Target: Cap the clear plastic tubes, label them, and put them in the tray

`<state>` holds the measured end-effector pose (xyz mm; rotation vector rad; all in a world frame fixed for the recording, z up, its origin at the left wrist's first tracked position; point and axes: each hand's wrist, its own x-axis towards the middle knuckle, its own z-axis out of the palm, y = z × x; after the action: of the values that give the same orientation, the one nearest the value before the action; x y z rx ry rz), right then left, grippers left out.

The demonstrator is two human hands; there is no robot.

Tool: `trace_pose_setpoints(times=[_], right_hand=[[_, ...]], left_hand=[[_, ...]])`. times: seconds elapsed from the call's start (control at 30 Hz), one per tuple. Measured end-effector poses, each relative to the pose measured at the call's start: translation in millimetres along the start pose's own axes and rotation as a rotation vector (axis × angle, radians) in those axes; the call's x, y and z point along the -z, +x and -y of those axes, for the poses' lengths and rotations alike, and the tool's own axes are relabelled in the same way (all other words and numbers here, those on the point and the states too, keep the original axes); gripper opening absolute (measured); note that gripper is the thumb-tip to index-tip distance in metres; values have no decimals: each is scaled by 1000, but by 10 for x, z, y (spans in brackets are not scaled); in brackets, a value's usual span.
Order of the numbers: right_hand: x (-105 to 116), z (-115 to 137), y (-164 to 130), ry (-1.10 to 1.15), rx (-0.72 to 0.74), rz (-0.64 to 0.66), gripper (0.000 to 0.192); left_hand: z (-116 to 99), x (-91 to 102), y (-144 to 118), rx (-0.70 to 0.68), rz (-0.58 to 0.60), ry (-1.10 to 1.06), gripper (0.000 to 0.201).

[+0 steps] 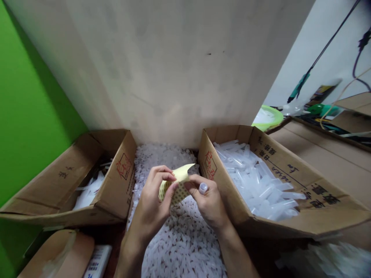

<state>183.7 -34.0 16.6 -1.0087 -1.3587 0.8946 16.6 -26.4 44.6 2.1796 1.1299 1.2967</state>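
A pale yellow sheet (182, 173) with rows of small dots on one side is bent between my two hands. My left hand (152, 199) pinches it from the left with thumb and fingers. At its right edge, the thumb and fingers of my right hand (209, 200) close on the sheet. A short translucent tube (203, 188) also sits in my right hand, with its round end showing. Below both hands lies a thick layer of small whitish translucent pieces (182, 243). What the dots on the sheet are is too small to tell.
On the right stands a cardboard box (246, 208) filled with translucent tubes (261, 185). Another cardboard box (116, 193) on the left holds white pieces (91, 191). A pale upright panel (174, 77) rises behind. A white printed box (98, 262) lies at lower left.
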Motion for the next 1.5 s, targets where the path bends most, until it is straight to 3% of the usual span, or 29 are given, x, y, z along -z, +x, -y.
trace_pose_setpoints(times=[0.47, 0.7, 1.03, 1.5], right_hand=[[-2, 66, 1, -1, 13, 30, 19], [-26, 18, -7, -14, -68, 9, 22], [-78, -71, -47, -343, 164, 37, 23], [-77, -89, -59, -386, 201, 38, 20]], left_hand=[[-51, -22, 0, 5, 54, -19, 17], [-30, -16, -23, 116, 51, -121, 17], [-191, -76, -37, 185, 142, -270, 16], [-170, -135, -44, 166, 143, -162, 11]])
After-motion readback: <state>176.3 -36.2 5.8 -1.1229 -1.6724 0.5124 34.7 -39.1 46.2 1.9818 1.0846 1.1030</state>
